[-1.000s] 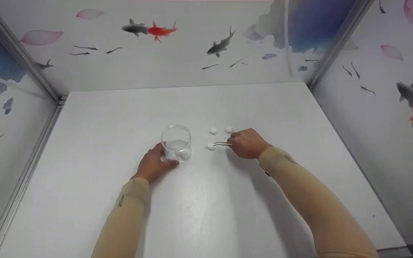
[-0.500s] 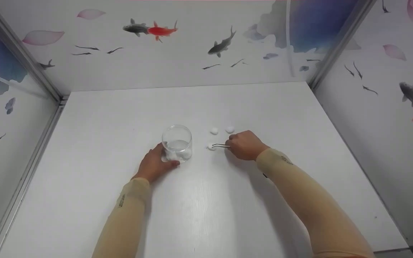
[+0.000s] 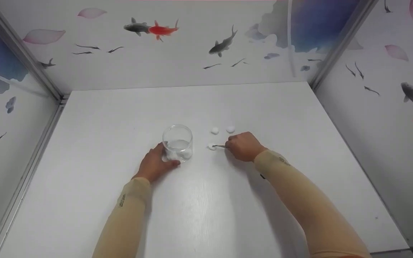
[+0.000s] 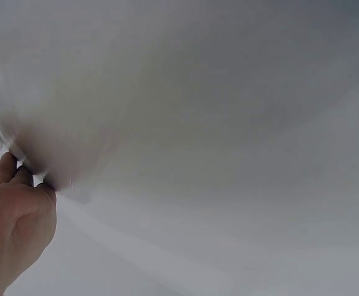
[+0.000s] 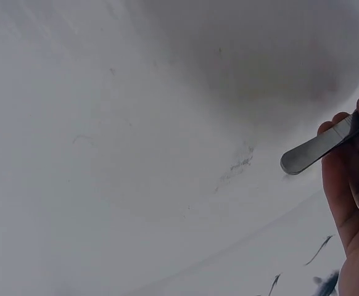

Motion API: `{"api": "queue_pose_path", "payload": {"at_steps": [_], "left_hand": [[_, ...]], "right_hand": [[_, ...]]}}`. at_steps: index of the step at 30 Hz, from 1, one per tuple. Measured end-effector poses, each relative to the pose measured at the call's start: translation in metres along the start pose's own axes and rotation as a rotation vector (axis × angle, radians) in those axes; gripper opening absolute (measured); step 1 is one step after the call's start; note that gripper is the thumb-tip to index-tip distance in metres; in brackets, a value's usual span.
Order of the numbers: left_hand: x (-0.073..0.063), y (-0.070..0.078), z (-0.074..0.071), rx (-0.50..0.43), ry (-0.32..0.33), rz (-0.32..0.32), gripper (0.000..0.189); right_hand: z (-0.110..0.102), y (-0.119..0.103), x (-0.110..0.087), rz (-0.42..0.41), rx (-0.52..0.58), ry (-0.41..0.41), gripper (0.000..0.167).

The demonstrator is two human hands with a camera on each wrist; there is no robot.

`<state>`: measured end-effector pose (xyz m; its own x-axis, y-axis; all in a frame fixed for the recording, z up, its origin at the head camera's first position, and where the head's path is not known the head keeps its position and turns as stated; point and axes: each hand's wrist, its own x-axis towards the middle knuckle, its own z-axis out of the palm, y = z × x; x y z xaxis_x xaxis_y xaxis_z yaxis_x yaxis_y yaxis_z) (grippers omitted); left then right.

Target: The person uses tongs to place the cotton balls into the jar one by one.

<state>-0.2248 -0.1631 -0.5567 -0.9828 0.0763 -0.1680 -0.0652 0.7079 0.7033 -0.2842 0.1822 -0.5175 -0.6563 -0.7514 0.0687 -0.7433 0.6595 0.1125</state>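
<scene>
My left hand [image 3: 153,165] holds a clear round jar [image 3: 177,133] from its left side, thumb at the front. Several white cotton balls [image 3: 185,154] lie at the bottom of the jar. Right of it, my right hand [image 3: 244,146] grips metal tweezers [image 3: 220,146], their tips at a white cotton ball [image 3: 211,147] on the table. The tips look close together; whether they pinch the ball is too small to tell. In the right wrist view the tweezers' rounded rear end [image 5: 309,154] sticks out from the fingers. The left wrist view shows my left hand [image 4: 19,225] at the jar's side.
Two more cotton balls, one left [image 3: 215,130] and one right [image 3: 231,129], lie just behind the tweezers. The white table [image 3: 199,215] is enclosed at the back and both sides by panels [image 3: 192,71] printed with fish and petals.
My right hand has shifted slightly left and toward me, and the tweezers' arms have come closer together at the cotton ball. The left hand and jar stay in place.
</scene>
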Motion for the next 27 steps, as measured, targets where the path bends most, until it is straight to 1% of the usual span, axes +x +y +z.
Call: {"api": "queue_pose_path", "payload": {"at_steps": [5,12,19,27], "left_hand": [[0.000,0.000,0.001,-0.001,0.000,-0.003,0.102],[0.000,0.002,-0.001,-0.005,-0.007,0.016,0.102],[0.000,0.002,-0.001,-0.002,-0.018,0.002,0.101],[0.000,0.001,-0.001,0.003,-0.016,0.009,0.101]], "right_hand": [[-0.003,0.001,-0.001,0.009,0.008,0.040,0.012],[-0.010,0.009,-0.006,0.008,0.018,0.112,0.012],[-0.019,0.014,-0.010,0.016,0.032,0.116,0.012],[-0.024,0.017,-0.009,0.018,0.021,0.109,0.014]]}}
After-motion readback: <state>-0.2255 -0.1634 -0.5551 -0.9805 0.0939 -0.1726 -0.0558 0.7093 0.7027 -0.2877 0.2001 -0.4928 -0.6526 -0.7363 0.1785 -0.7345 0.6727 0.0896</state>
